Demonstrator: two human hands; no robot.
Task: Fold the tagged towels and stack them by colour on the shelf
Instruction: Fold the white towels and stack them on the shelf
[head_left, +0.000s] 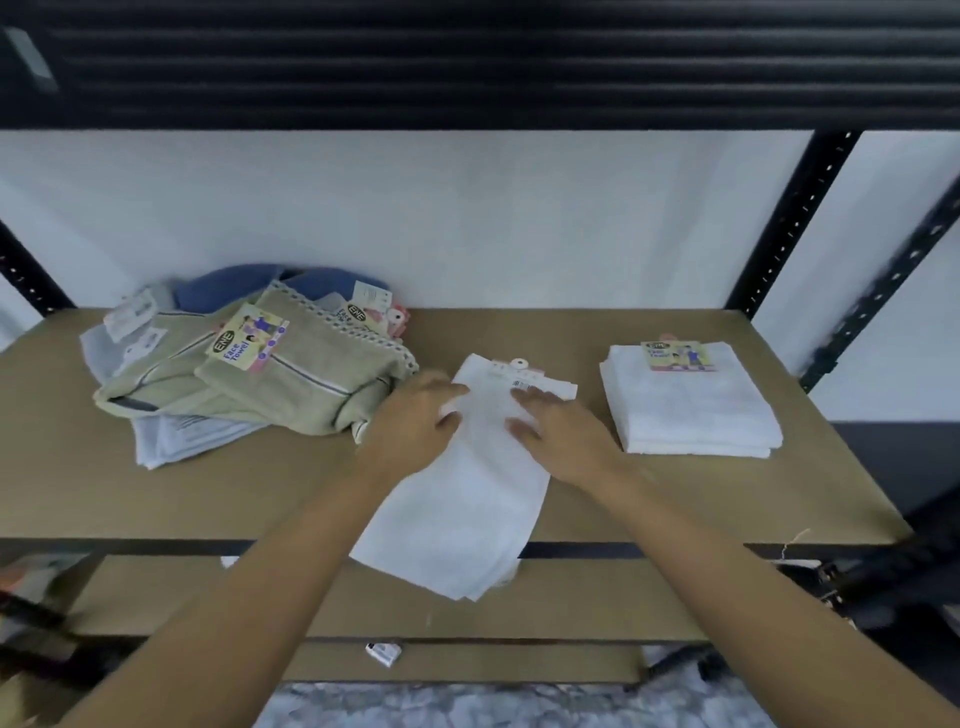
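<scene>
On the middle of the brown board shelf I see a long white terry towel lying part-folded, its near end hanging over the front edge. Both hands press flat on its far end, the left hand at the left edge and the right hand beside the barcode tag, with fingers straight and gripping nothing. I judge this a smoothing step. Next the overhanging end must fold up, then the towel joins the folded white stack at right — not the loose beige, blue and grey pile.
</scene>
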